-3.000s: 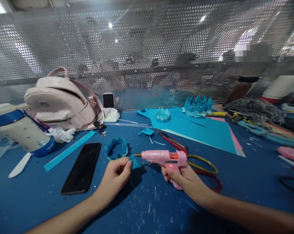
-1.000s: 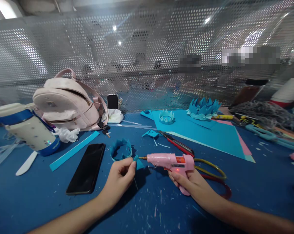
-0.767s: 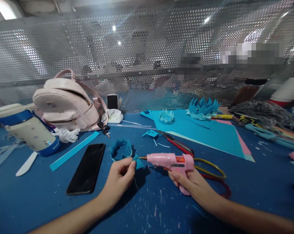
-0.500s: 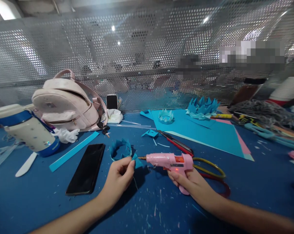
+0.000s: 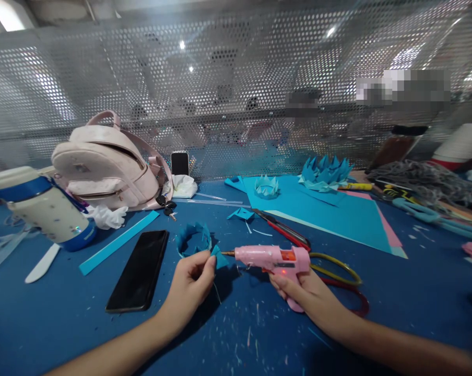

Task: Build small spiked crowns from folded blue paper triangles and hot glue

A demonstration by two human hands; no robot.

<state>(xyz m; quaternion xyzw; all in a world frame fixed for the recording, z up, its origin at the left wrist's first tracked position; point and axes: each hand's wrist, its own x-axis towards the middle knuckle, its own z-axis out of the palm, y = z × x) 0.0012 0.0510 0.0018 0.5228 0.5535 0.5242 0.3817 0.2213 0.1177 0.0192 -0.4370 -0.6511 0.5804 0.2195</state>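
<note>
My left hand [image 5: 195, 279] pinches a small folded piece of blue paper [image 5: 219, 258] between thumb and fingertips. In my right hand [image 5: 302, 290] is a pink hot glue gun [image 5: 273, 259], gripped by its handle, with a small light glowing on its side. Its metal nozzle points left and meets, or nearly meets, the paper's edge; which of the two I cannot tell. Just behind my left hand stands a ring of pointed blue paper [image 5: 194, 239], partly hidden by the fingers. A thin glue thread hangs below the pinched paper.
Left lie a black phone [image 5: 138, 271], a blue paper strip [image 5: 119, 243], a bottle [image 5: 40, 209] and a backpack [image 5: 103, 169]. Behind the glue gun are a utility knife [image 5: 283, 230], blue sheets [image 5: 330, 219] and paper crowns [image 5: 325, 173]. Scissors handles [image 5: 340, 269] lie beside my right hand.
</note>
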